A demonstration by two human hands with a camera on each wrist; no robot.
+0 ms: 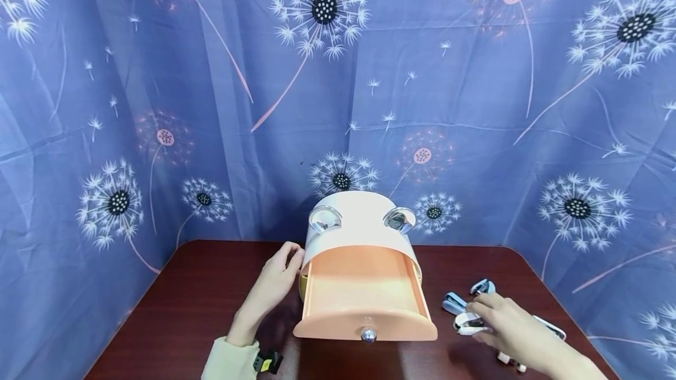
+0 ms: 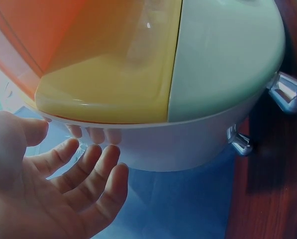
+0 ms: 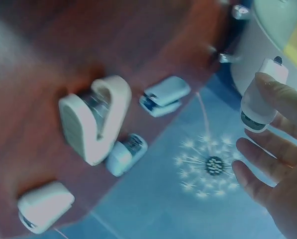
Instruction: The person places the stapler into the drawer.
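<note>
Head view: white drawer unit (image 1: 356, 227) on dark red table (image 1: 211, 286), orange drawer (image 1: 364, 289) pulled out toward 6 o'clock. Left hand (image 1: 274, 283) at the unit's 8-9 o'clock side, fingers loosely bent, gripping nothing; can't tell if fingertips touch the shell. Right hand (image 1: 514, 327) at 4 o'clock of the unit, pinching a small white stapler-like item (image 3: 256, 102) between thumb and fingers, just beside the drawer. From that item: light-blue stapler (image 1: 454, 304) at 10-11, second blue piece (image 1: 483, 286) near 12-1, both on the table. White piece (image 1: 551, 327) at 3 of right hand, partly hidden; small pale pieces (image 1: 509, 361) at 6. Left wrist: yellow front (image 2: 113, 89) and green front (image 2: 223, 64) side by side, both closed.
</note>
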